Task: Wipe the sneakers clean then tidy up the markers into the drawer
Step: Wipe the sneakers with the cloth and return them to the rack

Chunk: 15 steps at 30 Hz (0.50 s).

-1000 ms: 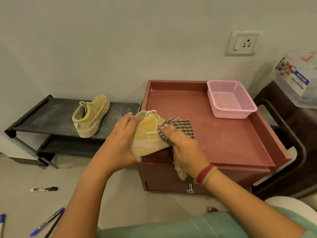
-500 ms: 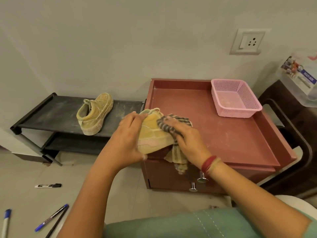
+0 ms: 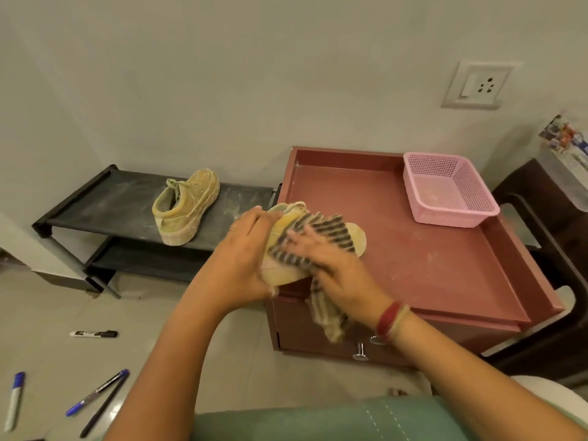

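Observation:
My left hand (image 3: 245, 259) grips the heel end of a yellow sneaker (image 3: 358, 238) held over the front left corner of the reddish cabinet (image 3: 429, 259). My right hand (image 3: 331, 265) presses a striped cloth (image 3: 318, 230) onto the sneaker's side; the cloth's loose end hangs down over the drawer front. The second yellow sneaker (image 3: 186, 210) stands on the black shoe rack (image 3: 105, 202) to the left. On the floor lie a black marker (image 3: 94, 333), a blue-capped marker (image 3: 14, 399) and two pens (image 3: 97, 394). Drawer knobs (image 3: 360, 351) show below my right wrist.
A pink mesh basket (image 3: 448, 189) sits at the cabinet top's back right. A dark chair (image 3: 553, 249) stands right of the cabinet, with a plastic container (image 3: 569, 154) above it. A wall socket (image 3: 477, 85) is behind. Tiled floor spreads at the lower left.
My right hand has slid the cloth further across the sneaker toward its toe, now covering more of it. The camera view has shifted slightly, and the left hand keeps its hold.

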### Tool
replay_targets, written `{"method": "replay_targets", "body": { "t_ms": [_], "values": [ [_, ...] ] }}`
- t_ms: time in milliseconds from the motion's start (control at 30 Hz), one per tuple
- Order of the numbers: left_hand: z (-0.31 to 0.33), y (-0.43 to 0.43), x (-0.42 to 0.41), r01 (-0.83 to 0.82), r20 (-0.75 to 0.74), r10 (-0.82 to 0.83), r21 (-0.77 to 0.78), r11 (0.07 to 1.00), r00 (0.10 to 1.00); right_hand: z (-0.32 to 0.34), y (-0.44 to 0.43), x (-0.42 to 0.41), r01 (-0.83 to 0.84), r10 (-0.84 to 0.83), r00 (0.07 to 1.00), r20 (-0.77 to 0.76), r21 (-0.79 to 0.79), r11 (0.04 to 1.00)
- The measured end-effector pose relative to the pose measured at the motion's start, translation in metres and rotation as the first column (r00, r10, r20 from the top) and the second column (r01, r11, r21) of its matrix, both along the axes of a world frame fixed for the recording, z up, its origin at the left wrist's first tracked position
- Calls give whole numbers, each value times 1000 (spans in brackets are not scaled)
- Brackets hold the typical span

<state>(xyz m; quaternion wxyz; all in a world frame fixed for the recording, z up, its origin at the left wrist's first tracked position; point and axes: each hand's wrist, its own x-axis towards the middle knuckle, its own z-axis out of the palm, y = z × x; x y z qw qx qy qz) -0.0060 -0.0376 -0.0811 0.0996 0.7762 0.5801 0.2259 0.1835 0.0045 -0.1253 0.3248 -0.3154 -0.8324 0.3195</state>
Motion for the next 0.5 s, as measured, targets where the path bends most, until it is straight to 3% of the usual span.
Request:
{"method": "replay_targets", "body": {
  "t_ms": [100, 233, 367, 500],
  "values": [
    [0, -1, 3, 8, -26, -8, 0, 1000, 1000, 9, 21, 6, 228, -244, 963, -115, -142, 963],
    [-2, 1, 1, -6, -23, 6, -18, 1000, 1000, 5, -3, -4, -36, 34, 998, -44, -59, 998],
    [-1, -1, 5, 32, -76, -30, 23, 999, 997, 13, 38, 18, 236, -258, 965, -48, -269, 934],
    [-3, -1, 7, 66, -101, -59, 66, 996, 993, 14, 21, 19, 163, -170, 985, -11, -226, 960]
  ]
}}
